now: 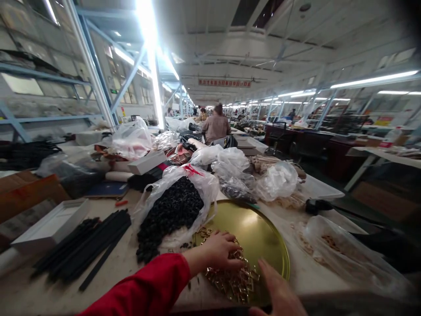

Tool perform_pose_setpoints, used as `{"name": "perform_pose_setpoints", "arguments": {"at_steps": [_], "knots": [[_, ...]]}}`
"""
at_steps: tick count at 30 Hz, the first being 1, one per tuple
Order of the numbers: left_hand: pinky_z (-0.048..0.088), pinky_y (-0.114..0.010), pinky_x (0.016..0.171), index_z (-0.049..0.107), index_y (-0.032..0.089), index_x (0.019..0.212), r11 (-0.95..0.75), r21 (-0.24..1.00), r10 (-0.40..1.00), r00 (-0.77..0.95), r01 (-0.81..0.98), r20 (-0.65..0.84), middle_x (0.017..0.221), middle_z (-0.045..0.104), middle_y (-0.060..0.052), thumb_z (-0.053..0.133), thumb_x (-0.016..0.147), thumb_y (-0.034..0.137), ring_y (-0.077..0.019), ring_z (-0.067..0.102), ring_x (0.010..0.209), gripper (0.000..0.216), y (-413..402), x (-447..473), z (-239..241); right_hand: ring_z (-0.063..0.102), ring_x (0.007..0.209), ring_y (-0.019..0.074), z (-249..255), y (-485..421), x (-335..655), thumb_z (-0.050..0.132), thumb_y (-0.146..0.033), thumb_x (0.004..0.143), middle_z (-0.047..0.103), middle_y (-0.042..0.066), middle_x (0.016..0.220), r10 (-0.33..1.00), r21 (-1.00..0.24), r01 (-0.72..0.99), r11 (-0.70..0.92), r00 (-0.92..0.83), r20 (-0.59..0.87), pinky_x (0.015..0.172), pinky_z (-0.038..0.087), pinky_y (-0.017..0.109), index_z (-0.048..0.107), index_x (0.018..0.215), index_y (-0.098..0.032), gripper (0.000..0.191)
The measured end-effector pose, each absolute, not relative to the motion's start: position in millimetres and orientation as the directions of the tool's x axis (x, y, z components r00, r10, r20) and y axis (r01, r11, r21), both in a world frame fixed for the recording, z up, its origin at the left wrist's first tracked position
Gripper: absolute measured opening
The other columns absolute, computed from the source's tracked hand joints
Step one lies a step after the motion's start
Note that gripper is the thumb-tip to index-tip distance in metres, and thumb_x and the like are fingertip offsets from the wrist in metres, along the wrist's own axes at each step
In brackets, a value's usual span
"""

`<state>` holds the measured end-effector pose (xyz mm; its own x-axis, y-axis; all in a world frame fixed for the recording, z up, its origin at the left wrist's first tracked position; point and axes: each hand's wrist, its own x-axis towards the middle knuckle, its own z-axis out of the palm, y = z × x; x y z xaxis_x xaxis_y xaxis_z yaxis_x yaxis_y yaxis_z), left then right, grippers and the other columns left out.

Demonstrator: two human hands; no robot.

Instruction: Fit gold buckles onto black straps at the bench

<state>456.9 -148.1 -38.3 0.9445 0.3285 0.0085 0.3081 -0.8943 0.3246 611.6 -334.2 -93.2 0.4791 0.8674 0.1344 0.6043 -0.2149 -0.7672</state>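
A bright red long sleeve (144,287) covered the person's left arm, entering from the lower left of the frame and ending in a plain cuff at the wrist. The cloth looked soft and lay in loose folds. The left hand (221,252) beyond the cuff was bare: no glove, ring or watch showed. The right hand (279,292), at the bottom edge right of centre, was bare too, with no sleeve in view.
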Motion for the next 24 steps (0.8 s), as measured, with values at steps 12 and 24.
{"name": "perform_pose_setpoints", "arguments": {"at_steps": [12,24], "knots": [[0.025,-0.042,0.105,0.055,0.024,0.116,-0.688,0.472,0.693,0.692,0.551,0.202,0.124,0.053,-0.006,0.033,0.09,0.04,-0.0243,0.041,0.119,0.038,-143.1,428.9,-73.0,0.032,0.127,0.035,-110.7,-236.2,536.1,0.071,-0.041,0.056,0.04,0.017,0.138,0.892,-0.642,0.763,-0.073,0.338,0.3,0.105,0.023,0.049,0.046,0.127,-0.014,0.08],[0.035,-0.033,0.1,0.058,0.024,0.111,-0.697,0.507,0.689,0.67,0.506,0.278,0.122,0.055,-0.003,0.046,0.084,0.028,-0.0204,0.047,0.114,0.03,-136.6,387.4,-39.9,0.033,0.128,0.0323,-92.6,-212.7,535.2,0.058,-0.048,0.07,0.041,0.017,0.138,0.898,-0.499,0.858,-0.125,0.311,0.311,0.106,0.023,0.049,0.039,0.131,-0.011,0.074]]}}
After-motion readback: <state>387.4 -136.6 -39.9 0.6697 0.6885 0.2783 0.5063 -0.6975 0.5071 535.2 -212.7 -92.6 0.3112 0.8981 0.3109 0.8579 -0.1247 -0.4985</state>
